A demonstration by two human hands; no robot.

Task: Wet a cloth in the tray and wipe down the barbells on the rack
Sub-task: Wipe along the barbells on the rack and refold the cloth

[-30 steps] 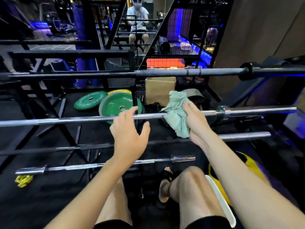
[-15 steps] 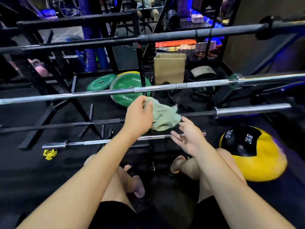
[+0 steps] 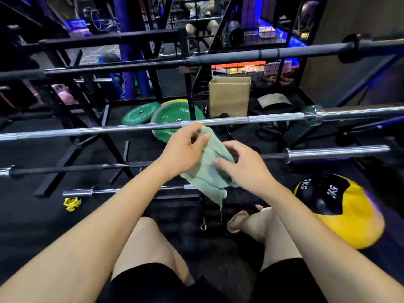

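We cannot see the ends of the chrome bar (image 3: 131,129); both edges cut it off. Our hands hide part of the cloth (image 3: 209,171).

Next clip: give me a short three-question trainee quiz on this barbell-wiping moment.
1. True or false: the green cloth is draped over the chrome barbell.
2. Which hand pinches the cloth's top edge? A) left hand B) right hand C) neither
3. Fill in: the ball on the floor at the right is black and ____.

Key: 1 false, both hands hold it below that bar; 2 A; 3 yellow.
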